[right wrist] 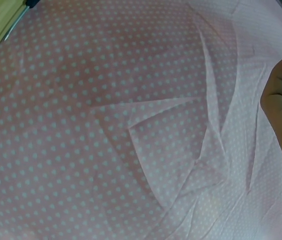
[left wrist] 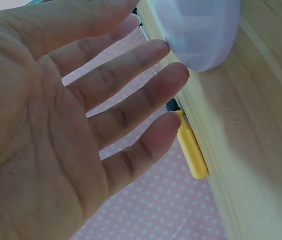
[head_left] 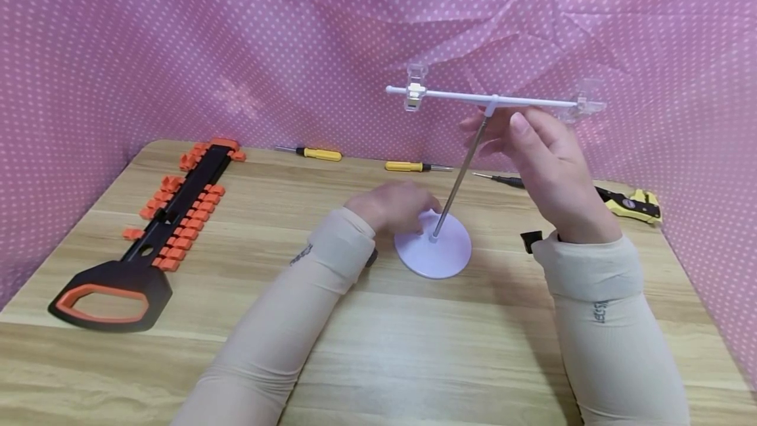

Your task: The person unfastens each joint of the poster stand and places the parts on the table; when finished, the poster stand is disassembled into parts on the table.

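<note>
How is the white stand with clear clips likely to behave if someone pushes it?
The stand may tip, since its long bar sits high over a narrower round base. Its rod looks stiff, being straight and metallic. Its clear clips look thin, perhaps fragile.

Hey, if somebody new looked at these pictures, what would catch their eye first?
Probably the pale stand near the middle of the head view, its crossbar beside the right grip and its round base beside the left grip. Next comes the black-and-orange rack lying on the left side of the wood-grained table, with pink, white-dotted cloth hanging behind it.
</note>
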A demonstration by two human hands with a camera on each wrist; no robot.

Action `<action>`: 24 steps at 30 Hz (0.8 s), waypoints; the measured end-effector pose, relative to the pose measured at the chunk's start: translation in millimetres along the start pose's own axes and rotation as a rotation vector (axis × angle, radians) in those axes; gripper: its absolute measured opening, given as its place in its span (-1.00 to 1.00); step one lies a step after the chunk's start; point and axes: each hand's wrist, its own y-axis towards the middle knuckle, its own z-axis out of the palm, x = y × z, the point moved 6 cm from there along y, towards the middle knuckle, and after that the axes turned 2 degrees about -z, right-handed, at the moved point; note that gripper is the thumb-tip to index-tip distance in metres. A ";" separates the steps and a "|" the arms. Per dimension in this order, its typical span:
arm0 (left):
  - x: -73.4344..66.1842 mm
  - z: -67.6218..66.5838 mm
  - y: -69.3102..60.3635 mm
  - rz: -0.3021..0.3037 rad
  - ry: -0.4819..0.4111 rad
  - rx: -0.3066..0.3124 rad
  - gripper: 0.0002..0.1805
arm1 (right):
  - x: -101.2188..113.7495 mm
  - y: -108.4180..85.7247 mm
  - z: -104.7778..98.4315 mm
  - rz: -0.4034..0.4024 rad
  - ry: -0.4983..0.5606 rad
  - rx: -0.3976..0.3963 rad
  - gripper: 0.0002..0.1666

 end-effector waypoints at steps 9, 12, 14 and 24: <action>2.7 2.0 -0.9 -0.072 -0.030 0.016 -0.19 | -4.7 -1.4 2.6 0.092 -0.099 -0.092 -0.55; 1.9 2.3 -1.1 -0.080 -0.013 0.023 -0.20 | -6.2 -1.0 3.2 0.092 -0.100 -0.114 -0.55; 1.3 2.7 -1.2 -0.082 0.000 0.025 -0.21 | -6.5 -0.9 3.7 0.089 -0.094 -0.126 -0.55; 0.5 4.8 -1.0 -0.118 0.009 0.019 -0.21 | -7.2 -0.2 8.1 0.083 -0.066 -0.175 -0.62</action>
